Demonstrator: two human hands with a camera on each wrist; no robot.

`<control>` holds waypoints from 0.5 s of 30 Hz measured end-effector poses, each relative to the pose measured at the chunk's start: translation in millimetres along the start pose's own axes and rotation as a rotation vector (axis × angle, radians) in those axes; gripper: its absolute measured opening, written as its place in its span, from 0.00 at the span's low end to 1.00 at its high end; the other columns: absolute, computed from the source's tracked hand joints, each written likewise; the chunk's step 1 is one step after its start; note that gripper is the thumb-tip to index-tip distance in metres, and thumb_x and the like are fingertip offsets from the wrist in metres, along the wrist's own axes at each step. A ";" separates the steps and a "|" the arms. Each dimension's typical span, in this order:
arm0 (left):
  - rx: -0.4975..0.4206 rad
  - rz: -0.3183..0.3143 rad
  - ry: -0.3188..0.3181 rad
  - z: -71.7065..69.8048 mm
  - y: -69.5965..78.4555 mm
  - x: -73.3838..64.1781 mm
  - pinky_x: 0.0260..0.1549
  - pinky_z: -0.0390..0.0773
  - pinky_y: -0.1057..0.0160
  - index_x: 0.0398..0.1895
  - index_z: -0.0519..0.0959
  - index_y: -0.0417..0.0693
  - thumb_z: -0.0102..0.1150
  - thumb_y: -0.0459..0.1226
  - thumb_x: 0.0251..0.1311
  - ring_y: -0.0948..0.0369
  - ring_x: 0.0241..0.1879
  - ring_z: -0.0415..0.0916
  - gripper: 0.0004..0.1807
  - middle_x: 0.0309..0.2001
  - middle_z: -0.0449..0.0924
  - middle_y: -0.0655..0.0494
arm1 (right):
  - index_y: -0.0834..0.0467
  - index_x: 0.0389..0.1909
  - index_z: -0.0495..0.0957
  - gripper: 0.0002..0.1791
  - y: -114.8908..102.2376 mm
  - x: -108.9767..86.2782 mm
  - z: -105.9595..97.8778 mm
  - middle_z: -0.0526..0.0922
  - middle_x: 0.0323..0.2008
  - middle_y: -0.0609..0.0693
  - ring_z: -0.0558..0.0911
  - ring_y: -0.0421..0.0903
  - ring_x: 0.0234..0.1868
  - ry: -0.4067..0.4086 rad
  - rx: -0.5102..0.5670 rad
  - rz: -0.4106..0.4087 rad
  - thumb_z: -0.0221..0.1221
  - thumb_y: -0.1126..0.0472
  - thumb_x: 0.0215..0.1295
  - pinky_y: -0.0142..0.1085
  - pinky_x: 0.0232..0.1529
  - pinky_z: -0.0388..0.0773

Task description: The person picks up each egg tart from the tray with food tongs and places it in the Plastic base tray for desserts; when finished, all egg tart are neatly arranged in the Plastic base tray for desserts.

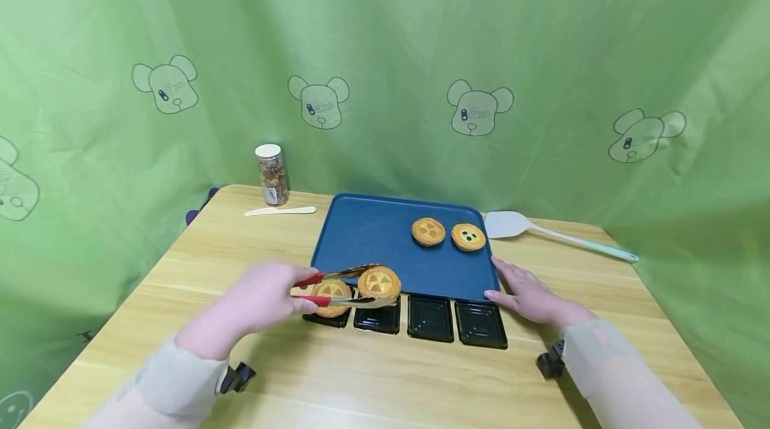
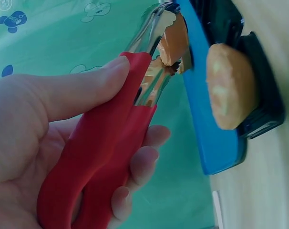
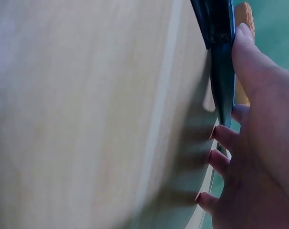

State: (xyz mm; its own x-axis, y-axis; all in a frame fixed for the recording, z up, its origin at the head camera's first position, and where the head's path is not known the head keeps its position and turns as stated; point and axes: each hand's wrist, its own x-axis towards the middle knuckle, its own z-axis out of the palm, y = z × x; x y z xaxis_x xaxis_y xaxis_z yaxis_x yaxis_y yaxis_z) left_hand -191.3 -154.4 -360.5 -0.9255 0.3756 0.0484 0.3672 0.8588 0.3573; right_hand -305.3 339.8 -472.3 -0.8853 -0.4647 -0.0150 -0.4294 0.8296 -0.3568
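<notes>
My left hand grips red-handled metal tongs, thumb on one handle and fingers round the other. Between the tong tips is a round golden egg tart, held over the front edge of the blue tray. Just left of it another tart sits in the leftmost of several small black trays. My right hand rests at the blue tray's front right corner, thumb touching its edge and fingers spread on the table side. Two more tarts lie on the blue tray, one patterned, one dark-dotted.
Right of the blue tray lies a white spatula with a pale blue handle end. At the back left stand a white-lidded jar and a white knife. A green curtain hangs behind the wooden table.
</notes>
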 end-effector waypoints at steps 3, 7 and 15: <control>-0.019 -0.019 -0.006 7.0 0.2 -4.6 0.52 0.75 0.48 0.60 0.80 0.44 0.73 0.47 0.54 0.49 0.53 0.79 0.30 0.52 0.83 0.49 | 0.65 0.77 0.47 0.48 -6.0 -0.4 -3.8 0.55 0.70 0.75 0.55 0.76 0.67 0.002 0.006 0.002 0.51 0.37 0.71 0.70 0.61 0.50; -0.039 -0.042 -0.016 14.2 1.7 -7.1 0.54 0.73 0.48 0.60 0.80 0.45 0.73 0.47 0.54 0.49 0.54 0.78 0.31 0.54 0.82 0.50 | 0.66 0.76 0.47 0.48 -9.5 -0.6 -5.7 0.55 0.69 0.76 0.55 0.76 0.67 -0.001 0.013 0.010 0.53 0.38 0.71 0.70 0.61 0.50; -0.053 -0.044 -0.016 20.8 2.1 -8.0 0.54 0.74 0.49 0.59 0.81 0.45 0.74 0.45 0.53 0.50 0.54 0.78 0.29 0.53 0.82 0.51 | 0.63 0.78 0.45 0.51 4.1 2.1 2.1 0.53 0.71 0.74 0.53 0.74 0.69 -0.013 0.010 0.032 0.49 0.32 0.70 0.69 0.63 0.47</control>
State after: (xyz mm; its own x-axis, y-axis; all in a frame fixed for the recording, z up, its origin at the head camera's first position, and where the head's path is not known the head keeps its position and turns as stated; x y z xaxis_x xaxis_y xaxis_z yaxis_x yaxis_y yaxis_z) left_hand -181.2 -148.4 -379.5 -0.9388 0.3439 0.0170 0.3206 0.8551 0.4074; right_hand -308.4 341.5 -475.8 -0.8962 -0.4418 -0.0389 -0.3988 0.8412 -0.3652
